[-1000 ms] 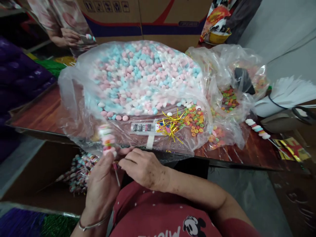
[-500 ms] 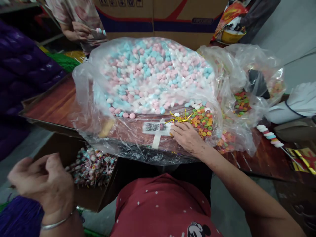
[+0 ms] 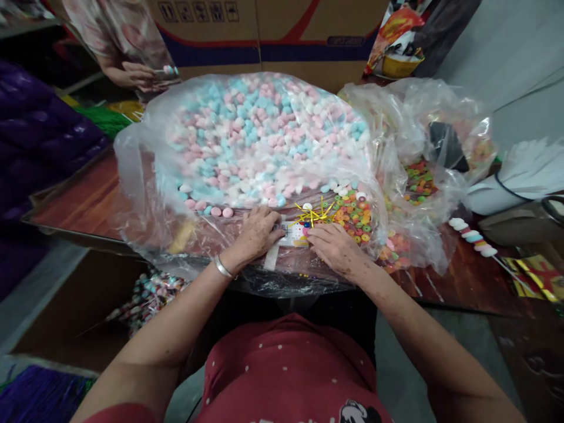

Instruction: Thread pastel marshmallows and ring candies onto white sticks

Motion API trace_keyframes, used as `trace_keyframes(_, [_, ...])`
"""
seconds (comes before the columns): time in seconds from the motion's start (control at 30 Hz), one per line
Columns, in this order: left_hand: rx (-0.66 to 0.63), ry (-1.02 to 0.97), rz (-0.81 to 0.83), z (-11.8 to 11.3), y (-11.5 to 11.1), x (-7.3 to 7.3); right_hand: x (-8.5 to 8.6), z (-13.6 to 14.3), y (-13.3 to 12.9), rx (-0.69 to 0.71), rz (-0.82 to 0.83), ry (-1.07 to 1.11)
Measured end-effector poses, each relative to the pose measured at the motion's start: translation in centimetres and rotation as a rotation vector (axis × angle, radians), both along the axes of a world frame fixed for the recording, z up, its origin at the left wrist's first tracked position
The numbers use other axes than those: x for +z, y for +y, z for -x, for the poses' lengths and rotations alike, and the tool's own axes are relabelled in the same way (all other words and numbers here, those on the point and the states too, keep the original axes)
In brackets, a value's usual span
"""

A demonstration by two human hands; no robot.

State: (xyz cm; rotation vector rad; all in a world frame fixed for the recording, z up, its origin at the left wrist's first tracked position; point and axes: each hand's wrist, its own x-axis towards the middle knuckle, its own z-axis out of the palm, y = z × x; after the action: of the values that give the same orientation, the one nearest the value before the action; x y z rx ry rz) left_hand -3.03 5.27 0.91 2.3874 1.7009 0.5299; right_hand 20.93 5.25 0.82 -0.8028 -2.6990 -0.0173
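My left hand (image 3: pixel 259 234) rests on the left end of a small clear printed packet (image 3: pixel 291 235), its fingers bent together over the edge. At the packet's right end lies my right hand (image 3: pixel 337 248), fingertips pressed on it; what they pinch, if anything, is too small to tell. Gold twist ties (image 3: pixel 314 214) lie just behind the packet. Ring-shaped candies (image 3: pixel 359 218) sit behind and right of my right hand. A large clear plastic bag full of pink, blue and white candies (image 3: pixel 264 135) spreads over the table behind both hands.
An open carton (image 3: pixel 57 317) with candy sticks (image 3: pixel 150 296) stands below the table's left side. A candy skewer (image 3: pixel 473 238) lies at the right, near a white bundle (image 3: pixel 515 182). Across the table, a person's hand (image 3: pixel 140 76) holds a candy stick.
My left hand has moved from above the carton at the lower left to the packet's left end. My right hand stays at the packet's right end. The view has shifted slightly.
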Motion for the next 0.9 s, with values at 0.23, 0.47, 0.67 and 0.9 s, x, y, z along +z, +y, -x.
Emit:
trace_keyframes(0.23, [-0.087,-0.132,0.014,1.3,0.3,-0.5,0.0,0.3,0.1,-0.010,0.059,0.048])
trace_keyframes(0.47, [-0.115,-0.169,-0.097,1.6,0.4,-1.3,-0.3,0.1,0.2,0.000,0.072,0.060])
trace_keyframes(0.67, [-0.003,-0.131,-0.303,2.0,-0.4,-0.7,0.7,0.5,-0.1,-0.086,0.083,0.197])
trace_keyframes(0.9, [-0.175,-0.342,-0.297,1.1,-0.9,1.3,2.0,3.0,0.2,-0.360,0.488,0.663])
